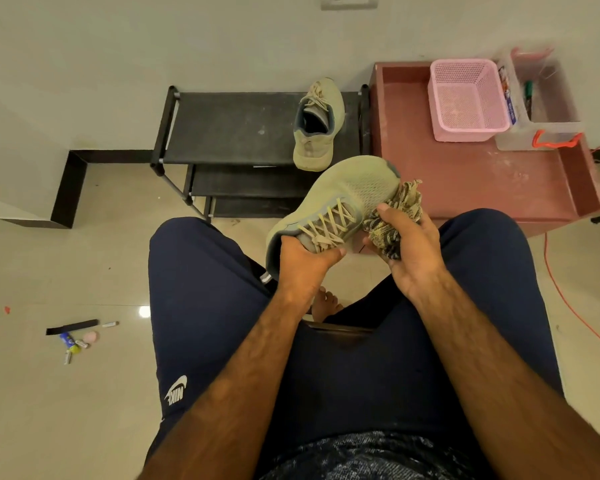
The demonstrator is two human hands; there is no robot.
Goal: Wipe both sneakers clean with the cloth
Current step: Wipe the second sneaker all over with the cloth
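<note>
Your pale olive mesh sneaker sits lifted above your lap, toe angled up and away to the right, heel toward your left knee. Its knit upper looks dull and evenly coloured, with a grey band round the lace panel and cream laces crossed loosely over the tongue. Your left hand grips it at the collar, fingers curled over the laces. Your right hand is closed round a bunched cloth, patterned in tan and dark grey with frayed edges, and holds it against the sneaker's right side near the toe.

The second sneaker of the same colour rests on the top shelf of a black shoe rack straight ahead, toe toward the wall, heel at the shelf's front edge, laces slack.

To the right of the rack stands a low red table with a raised rim, carrying a pink mesh basket and, touching it, a clear plastic box with orange clips. An orange cable trails across the tiled floor on your right. Navy shorts cover your knees, a bare foot shows between them, and small odds and ends lie on the floor to your left.
</note>
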